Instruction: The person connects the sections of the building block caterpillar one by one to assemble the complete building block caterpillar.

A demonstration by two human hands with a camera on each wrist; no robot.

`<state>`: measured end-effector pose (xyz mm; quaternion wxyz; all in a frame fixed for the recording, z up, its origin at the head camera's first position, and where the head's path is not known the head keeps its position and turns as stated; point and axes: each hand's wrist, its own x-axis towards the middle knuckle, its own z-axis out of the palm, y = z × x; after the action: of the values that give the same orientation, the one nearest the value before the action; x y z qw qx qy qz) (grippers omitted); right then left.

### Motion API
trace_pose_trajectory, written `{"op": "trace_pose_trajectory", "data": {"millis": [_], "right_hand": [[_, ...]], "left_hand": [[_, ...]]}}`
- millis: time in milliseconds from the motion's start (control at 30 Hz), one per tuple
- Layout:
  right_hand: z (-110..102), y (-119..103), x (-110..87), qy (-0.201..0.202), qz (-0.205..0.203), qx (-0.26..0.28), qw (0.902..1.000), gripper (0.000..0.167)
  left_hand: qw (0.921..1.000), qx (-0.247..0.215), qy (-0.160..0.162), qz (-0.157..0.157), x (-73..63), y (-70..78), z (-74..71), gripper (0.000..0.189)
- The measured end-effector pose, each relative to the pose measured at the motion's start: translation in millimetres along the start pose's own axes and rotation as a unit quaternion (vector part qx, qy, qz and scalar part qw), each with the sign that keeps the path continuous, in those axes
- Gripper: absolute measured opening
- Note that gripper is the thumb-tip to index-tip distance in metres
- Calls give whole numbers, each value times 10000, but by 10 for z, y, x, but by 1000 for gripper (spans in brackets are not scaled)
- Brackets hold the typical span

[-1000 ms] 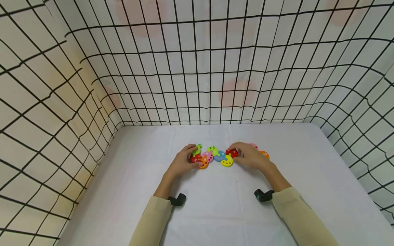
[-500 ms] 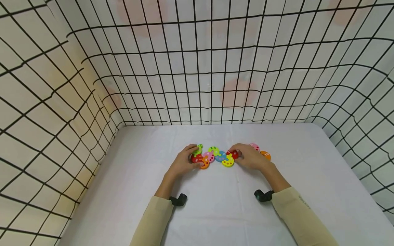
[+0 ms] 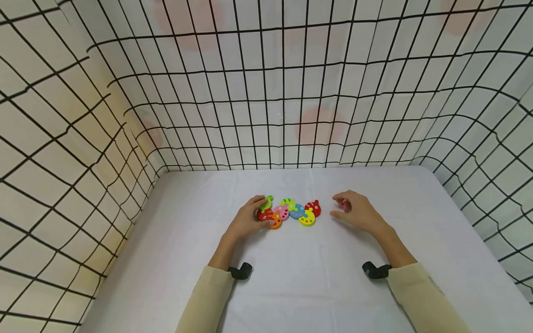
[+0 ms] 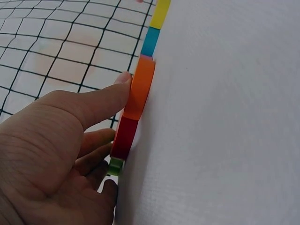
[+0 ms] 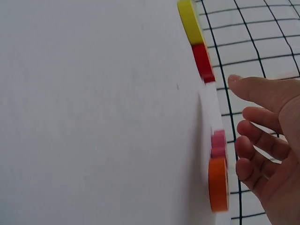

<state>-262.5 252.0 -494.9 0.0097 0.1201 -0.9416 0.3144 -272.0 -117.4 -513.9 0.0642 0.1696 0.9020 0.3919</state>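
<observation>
Round, number-printed puzzle pieces lie linked in a wavy chain on the white tabletop. At its left end my left hand (image 3: 245,218) holds the pieces, thumb on the orange piece (image 4: 140,89) and fingers around the red piece (image 4: 124,138) and green piece (image 4: 116,166). Pink, light green, blue (image 3: 297,212) and yellow pieces (image 3: 307,218) run rightward to another red piece (image 3: 312,208). My right hand (image 3: 357,210) hovers apart from the chain, thumb and fingers spread, over a loose pink piece (image 3: 343,205). Beside that, an orange piece (image 5: 218,185) shows in the right wrist view.
A black wire grid (image 3: 283,97) stands behind the table and along both sides, with white sheeting behind it. The white tabletop (image 3: 287,286) stretches in front of the chain. Black wrist cameras (image 3: 240,271) sit on both forearms.
My right hand has let go of the red piece at the chain's right end and moved right, over the loose pink piece. My left hand has stayed in place.
</observation>
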Motion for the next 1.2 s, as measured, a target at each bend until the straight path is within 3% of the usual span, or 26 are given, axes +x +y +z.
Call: {"op": "trace_pose_trajectory", "data": {"millis": [300, 467, 700, 1200], "right_hand": [[-157, 228, 47, 49, 336, -279, 9990, 46], [-138, 258, 70, -76, 426, -311, 9986, 52], [-90, 280, 76, -169, 554, -456, 9973, 62], [-77, 291, 43, 27, 601, -283, 9978, 60]], "left_hand": [[9999, 30, 37, 116, -1, -11, -1, 74], [10000, -41, -52, -7, -5, -26, 2, 75], [9999, 7, -68, 77, -4, -10, -5, 75], [9998, 118, -99, 82, -6, -23, -8, 76]]}}
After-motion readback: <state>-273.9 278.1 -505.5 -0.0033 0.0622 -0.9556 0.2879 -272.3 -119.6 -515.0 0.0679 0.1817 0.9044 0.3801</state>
